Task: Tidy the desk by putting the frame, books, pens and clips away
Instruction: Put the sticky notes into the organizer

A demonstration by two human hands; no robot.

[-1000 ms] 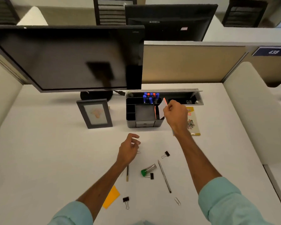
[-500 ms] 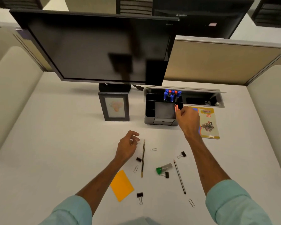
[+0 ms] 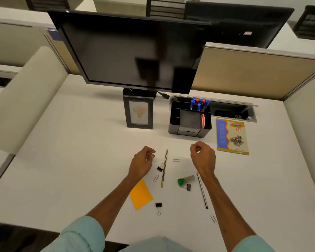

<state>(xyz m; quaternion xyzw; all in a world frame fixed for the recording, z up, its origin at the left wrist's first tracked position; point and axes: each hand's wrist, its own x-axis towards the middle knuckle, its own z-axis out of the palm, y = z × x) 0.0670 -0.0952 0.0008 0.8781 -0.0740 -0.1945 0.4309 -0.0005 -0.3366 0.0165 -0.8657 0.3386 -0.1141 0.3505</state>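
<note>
Over the desk (image 3: 71,151), right hand (image 3: 204,157) curls its fingers empty; left hand (image 3: 141,160) curled, hold unclear

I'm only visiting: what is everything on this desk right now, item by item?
Black flat monitor: 1, black, rear of the white desk.
Dark picture frame: 1, dark grey, upright before the monitor's stand.
Black plastic organiser: 1, black, right of the frame; holds blue and red markers and orange notes.
Yellow-and-blue booklet: 1, flat, right of the organiser.
Thin pencils: 2, gold-black between the hands, black-white by the right forearm.
Black binder clips: 3, black, scattered.
Silver wire paper clips: 3, silver, scattered.
Green-capped clear tube: 1, lying between the pencils.
Orange paper pad: 1, by the left forearm.
Hands: 2; left hand curled, contents unclear; right hand curled, nothing visible in it.
</note>
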